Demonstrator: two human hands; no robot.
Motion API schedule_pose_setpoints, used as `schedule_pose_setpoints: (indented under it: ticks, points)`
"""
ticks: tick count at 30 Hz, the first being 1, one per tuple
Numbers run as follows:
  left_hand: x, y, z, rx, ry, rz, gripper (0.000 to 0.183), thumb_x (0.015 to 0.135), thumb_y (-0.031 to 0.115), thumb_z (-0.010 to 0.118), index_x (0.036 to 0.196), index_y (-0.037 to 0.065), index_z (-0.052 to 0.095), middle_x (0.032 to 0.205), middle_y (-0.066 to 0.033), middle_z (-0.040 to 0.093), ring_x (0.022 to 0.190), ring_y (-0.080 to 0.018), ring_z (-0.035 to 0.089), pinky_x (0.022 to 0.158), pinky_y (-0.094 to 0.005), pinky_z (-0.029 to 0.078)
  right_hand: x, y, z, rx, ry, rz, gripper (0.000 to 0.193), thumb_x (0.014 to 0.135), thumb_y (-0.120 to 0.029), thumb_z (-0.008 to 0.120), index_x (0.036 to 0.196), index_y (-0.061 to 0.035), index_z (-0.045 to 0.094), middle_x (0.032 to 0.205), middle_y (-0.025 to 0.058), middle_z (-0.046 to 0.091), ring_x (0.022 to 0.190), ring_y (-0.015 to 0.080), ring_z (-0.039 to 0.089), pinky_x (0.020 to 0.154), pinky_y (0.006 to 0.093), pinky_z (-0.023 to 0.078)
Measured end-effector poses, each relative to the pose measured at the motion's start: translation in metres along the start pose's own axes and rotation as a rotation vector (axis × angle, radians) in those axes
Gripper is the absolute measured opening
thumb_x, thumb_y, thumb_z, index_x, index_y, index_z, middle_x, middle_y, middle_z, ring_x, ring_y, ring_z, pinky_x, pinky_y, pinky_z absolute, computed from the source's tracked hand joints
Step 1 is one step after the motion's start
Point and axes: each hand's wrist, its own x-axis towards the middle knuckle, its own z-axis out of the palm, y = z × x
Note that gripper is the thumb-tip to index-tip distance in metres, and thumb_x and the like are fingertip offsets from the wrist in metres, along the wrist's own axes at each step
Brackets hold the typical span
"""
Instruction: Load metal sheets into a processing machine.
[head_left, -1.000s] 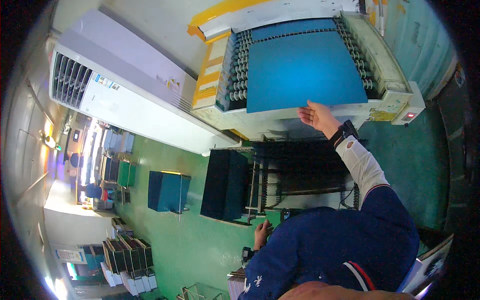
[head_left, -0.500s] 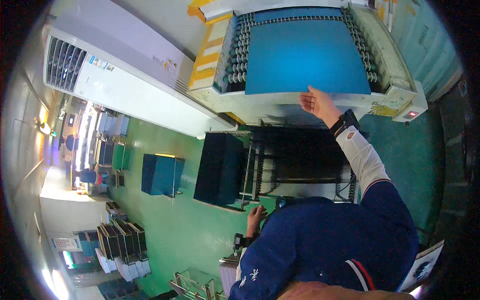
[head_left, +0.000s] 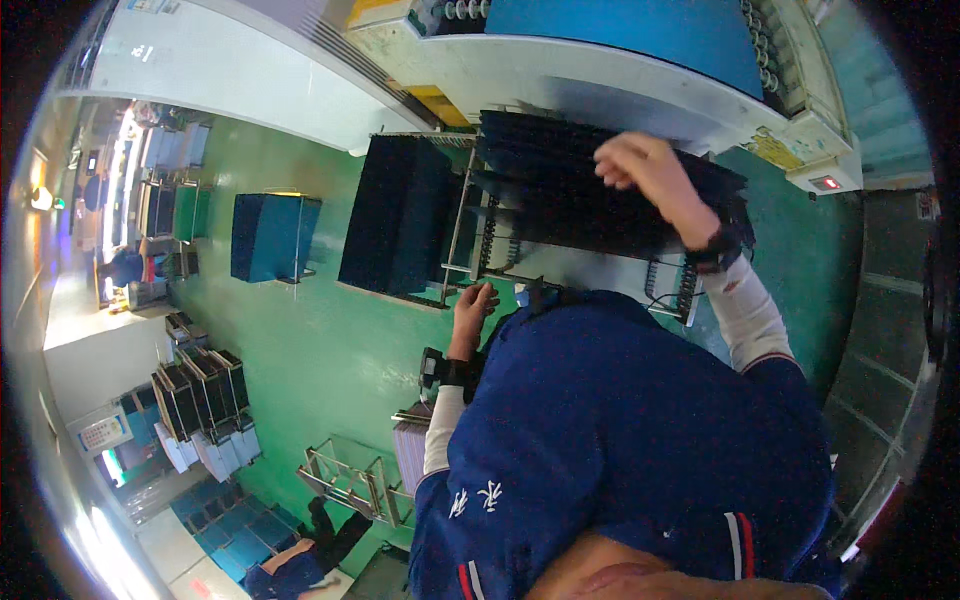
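Note:
My right hand (head_left: 645,175) is over a rack (head_left: 462,225) of dark panels (head_left: 570,195), its fingers loosely bent and apart, holding nothing. Whether it touches a panel I cannot tell. My left hand (head_left: 472,315) hangs by the rack's near left corner, its fingers curled in with nothing visible in them. Beyond the rack, a large blue panel (head_left: 620,35) lies flat on the rollers of a pale conveyor machine (head_left: 600,75); the frame's upper edge cuts it off.
Left of the rack stands a block of dark panels (head_left: 395,215) on a stand, with a blue stack (head_left: 270,238) farther left. A white air conditioner (head_left: 240,75) fills the upper left. Below are an unloaded metal rack frame (head_left: 350,480) and another person (head_left: 300,570).
My right hand has drawn back from the front edge of the blue panel to over the rack. The view has tilted down, bringing the dark panels into fuller sight. My left hand stays low.

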Motion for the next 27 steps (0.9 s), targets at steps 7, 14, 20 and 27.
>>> schedule_pose_setpoints:
  ticks: [7,14,20,27]
  points:
    - [0.001,-0.011,-0.006,0.015,-0.053,-0.012,0.037,0.091,0.033,0.063,0.109,0.0,0.059,0.098,-0.0079,0.066,0.081,-0.0147,0.064,0.068,-0.026,0.048,-0.087,0.031,0.062,-0.615,-0.057,-0.376,0.021,0.084,-0.022,0.063,0.096,-0.0043,0.066,0.088,0.0131,0.066,0.08,0.0316,0.064,0.073,0.0393,0.051]
    - [0.003,-0.025,-0.021,0.032,-0.036,-0.017,0.04,0.089,0.035,0.065,0.103,-0.002,0.062,0.09,-0.0067,0.066,0.076,-0.0131,0.063,0.063,-0.0244,0.047,-0.092,0.071,0.066,-1.016,-0.043,-0.319,0.022,0.078,-0.021,0.064,0.093,-0.0048,0.065,0.086,0.0176,0.063,0.084,0.037,0.062,0.074,0.048,0.048]
    - [0.004,-0.052,-0.048,0.053,0.008,0.032,0.041,0.088,0.036,0.065,0.102,-0.002,0.062,0.087,-0.0064,0.066,0.072,-0.012,0.061,0.062,-0.0251,0.046,-0.065,0.101,0.059,-1.247,-0.175,-0.084,0.02,0.075,-0.02,0.061,0.082,-0.0032,0.066,0.081,0.021,0.064,0.079,0.0403,0.062,0.07,0.0509,0.049]
    - [-0.004,-0.116,-0.095,0.265,0.144,-0.007,0.044,0.081,0.041,0.07,0.091,-0.002,0.066,0.075,-0.0067,0.065,0.068,-0.0131,0.059,0.06,-0.0293,0.048,-0.058,0.093,0.068,-1.218,-0.104,-0.182,0.02,0.075,-0.022,0.062,0.083,-0.0034,0.065,0.081,0.0214,0.064,0.082,0.0398,0.061,0.072,0.0493,0.048]
